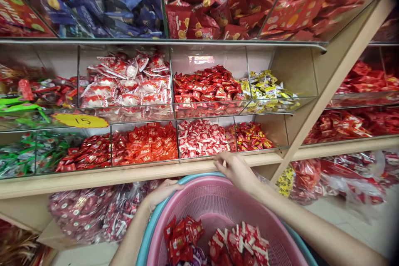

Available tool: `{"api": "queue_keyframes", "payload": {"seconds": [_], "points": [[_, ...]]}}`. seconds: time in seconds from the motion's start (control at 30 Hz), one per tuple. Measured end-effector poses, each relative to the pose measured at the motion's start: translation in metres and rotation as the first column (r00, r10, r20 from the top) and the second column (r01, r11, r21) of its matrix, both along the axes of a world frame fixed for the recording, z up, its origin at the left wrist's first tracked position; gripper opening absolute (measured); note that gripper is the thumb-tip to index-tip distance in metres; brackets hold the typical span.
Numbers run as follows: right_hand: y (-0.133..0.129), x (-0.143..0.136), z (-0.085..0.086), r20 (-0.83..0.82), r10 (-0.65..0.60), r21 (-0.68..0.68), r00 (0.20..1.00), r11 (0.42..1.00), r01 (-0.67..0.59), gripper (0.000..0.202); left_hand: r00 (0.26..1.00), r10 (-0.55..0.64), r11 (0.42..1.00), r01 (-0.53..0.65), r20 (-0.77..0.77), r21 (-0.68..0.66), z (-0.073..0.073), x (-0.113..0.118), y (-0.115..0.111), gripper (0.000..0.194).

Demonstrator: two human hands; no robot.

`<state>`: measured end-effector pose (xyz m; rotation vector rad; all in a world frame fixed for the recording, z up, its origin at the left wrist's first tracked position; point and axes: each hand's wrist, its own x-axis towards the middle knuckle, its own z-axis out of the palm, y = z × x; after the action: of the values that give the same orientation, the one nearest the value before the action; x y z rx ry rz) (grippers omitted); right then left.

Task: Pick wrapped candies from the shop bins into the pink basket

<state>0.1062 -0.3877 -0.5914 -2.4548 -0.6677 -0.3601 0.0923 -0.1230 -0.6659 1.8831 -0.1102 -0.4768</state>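
A pink plastic basket sits nested inside a blue basket in front of me. My left hand grips the left far part of the blue rim. Over the far right rim hangs my right hand, its fingers loosely bent and apart, with nothing visible in them. It is just in front of a bin of red-and-white wrapped candies. Inside the pink basket lie red wrapped candies, red-and-white twisted candies and a few purple ones.
Clear-walled shelf bins hold blue packets, red packets, red candies, yellow candies and orange-red candies. A wooden shelf edge runs behind the baskets. A yellow "15" tag hangs at left. Bagged candies stand underneath.
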Motion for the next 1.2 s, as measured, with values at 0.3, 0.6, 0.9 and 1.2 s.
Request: {"api": "queue_keyframes", "payload": {"seconds": [0.3, 0.6, 0.9, 1.2], "points": [[0.042, 0.087, 0.003, 0.278, 0.035, -0.052, 0.96, 0.998, -0.021, 0.013, 1.0, -0.022, 0.997, 0.021, -0.021, -0.078, -0.011, 0.005, 0.004, 0.037], [0.042, 0.095, -0.015, 0.302, 0.072, 0.124, 0.951, 0.986, -0.114, 0.011, 0.999, -0.037, 0.995, 0.036, -0.005, -0.093, -0.006, 0.005, 0.003, 0.033], [0.044, 0.095, -0.019, 0.291, 0.049, 0.167, 0.955, 0.981, -0.101, 0.011, 1.0, -0.026, 0.999, 0.026, 0.001, -0.019, -0.005, 0.005, 0.003, 0.036], [0.042, 0.089, -0.012, 0.291, 0.02, 0.27, 0.957, 0.957, -0.102, 0.015, 0.999, -0.002, 0.999, 0.001, -0.034, -0.039, 0.004, 0.0, -0.001, 0.032]]}}
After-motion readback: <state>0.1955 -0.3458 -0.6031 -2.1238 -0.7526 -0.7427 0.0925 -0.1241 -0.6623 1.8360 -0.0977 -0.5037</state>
